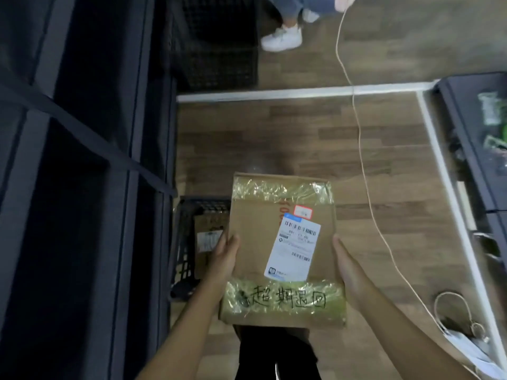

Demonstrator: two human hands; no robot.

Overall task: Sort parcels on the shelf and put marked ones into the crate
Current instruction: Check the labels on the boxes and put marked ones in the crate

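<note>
Parcel in hand: flat brown cardboard box parcel with white shipping label, small red-edged sticker and wrinkled yellowish tape band bearing black handwritten marker characters. Held level in the air just right of black plastic lattice crate, left edge overlapping crate's right rim in view, not yet inside. Left hand clamped on left edge, thumb on top face, fingers wrapped under and out of sight. Right hand clamped on right edge, thumb lying along top face, fingers beneath and unseen.

Handling, judged only: stiff board, flat faces, no sag between hands, so probably light to moderate weight. Tape glossy and likely slippery, bare cardboard better for grip. Best hold at two opposite long edges, as now, or flat under the base. Slight crumpling seemingly at near left corner, so no squeezing there. Contents unknown, so safer treated as fragile: lowered in, not dropped.

Hidden or unclear: underside of parcel and every finger below it. Label print too blurred to read. Crate partly covered by parcel and left forearm; one brown labelled parcel visible inside, rest of interior dark. Dark metal shelf unit left of crate, bays in shadow, contents not made out. Second black crate well beyond the first, interior unreadable. Dark blurred furniture well right of crate, cut by frame edge
</note>
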